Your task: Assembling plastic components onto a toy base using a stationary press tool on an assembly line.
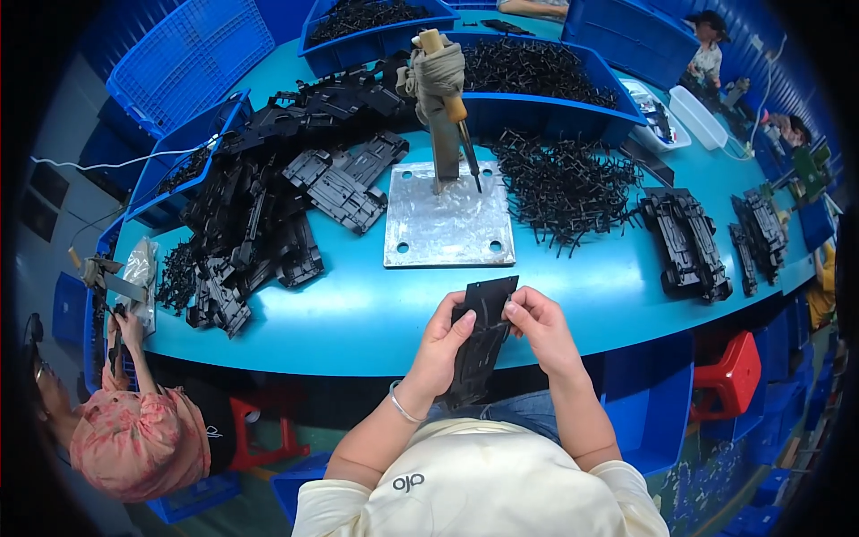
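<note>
Your left grip [438, 349] is closed around the left edge of a long black plastic part [476, 358], thumb on its upper face. Your right grip [542, 333] has its fingers bent, thumb and fingertips touching the part's right edge near the top; whether they also pinch a small piece, you cannot tell from this view. The part is in front of your body at the near edge of the turquoise bench [376, 336], tilted, its narrower lower end toward your lap.

Straight ahead of you on the bench lies a square silver metal plate [447, 237] with holes at its corners. A cloth-wrapped upright post [444, 148] stands on it, and a tool with a tan handle [455, 109] hangs at the post, tip down.

To your left is a large heap of black moulded parts [255, 192]. Right of the plate is a loose pile of small black pieces [568, 188], just in front of a blue crate [528, 119] full of similar pieces. Further right, more black moulded parts [687, 246] lie side by side. At far left, another person [134, 438] in pink patterned fabric works at the bench.
</note>
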{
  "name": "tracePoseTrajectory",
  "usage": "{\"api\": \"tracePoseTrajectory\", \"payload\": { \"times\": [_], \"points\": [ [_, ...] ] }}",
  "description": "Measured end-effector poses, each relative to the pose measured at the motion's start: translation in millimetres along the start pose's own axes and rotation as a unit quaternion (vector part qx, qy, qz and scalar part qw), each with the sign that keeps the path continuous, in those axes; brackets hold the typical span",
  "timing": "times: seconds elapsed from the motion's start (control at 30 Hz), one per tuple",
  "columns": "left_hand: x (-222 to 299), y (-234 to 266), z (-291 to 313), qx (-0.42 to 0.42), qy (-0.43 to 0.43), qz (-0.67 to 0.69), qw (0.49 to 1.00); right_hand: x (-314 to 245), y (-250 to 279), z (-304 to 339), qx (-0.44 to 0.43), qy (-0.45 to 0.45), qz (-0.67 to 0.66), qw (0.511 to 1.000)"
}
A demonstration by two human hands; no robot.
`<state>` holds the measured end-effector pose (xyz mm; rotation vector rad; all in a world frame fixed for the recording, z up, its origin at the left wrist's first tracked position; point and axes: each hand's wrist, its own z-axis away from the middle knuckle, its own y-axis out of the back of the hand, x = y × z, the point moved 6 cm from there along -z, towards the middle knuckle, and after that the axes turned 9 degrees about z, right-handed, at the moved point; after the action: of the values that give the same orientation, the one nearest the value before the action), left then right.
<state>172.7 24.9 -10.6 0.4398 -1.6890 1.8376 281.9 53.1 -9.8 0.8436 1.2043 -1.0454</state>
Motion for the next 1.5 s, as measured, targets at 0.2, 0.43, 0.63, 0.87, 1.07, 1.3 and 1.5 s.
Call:
{"api": "tracePoseTrajectory", "payload": {
  "times": [0.2, 0.43, 0.63, 0.87, 1.07, 1.3, 1.5],
  "points": [
    [-4, 3, -2, 0.008, -0.008, -0.016, 1.0, 4, 6, -2, 0.004, -0.009, 0.034, 0.999],
    [0, 3, -3, 0.002, -0.012, -0.025, 1.0, 0, 3, -4, -0.03, -0.008, 0.051, 0.998],
    [0, 5, 0, -0.007, 0.0, -0.05, 0.999, 0, 2, -2, -0.024, -0.003, 0.056, 0.998],
    [-2, 7, 0, 0.009, -0.015, -0.054, 0.998, 0, 6, -3, -0.016, -0.017, 0.063, 0.998],
    [-2, 7, 0, 0.007, -0.022, -0.054, 0.998, 1, 5, -6, -0.017, -0.013, 0.052, 0.998],
    [-1, 10, 0, 0.042, -0.017, 0.003, 0.999, 4, 2, -9, -0.006, -0.015, 0.035, 0.999],
    [1, 5, 1, 0.035, -0.037, -0.013, 0.999, 5, -4, -11, 0.009, -0.005, 0.035, 0.999]
  ]
}}
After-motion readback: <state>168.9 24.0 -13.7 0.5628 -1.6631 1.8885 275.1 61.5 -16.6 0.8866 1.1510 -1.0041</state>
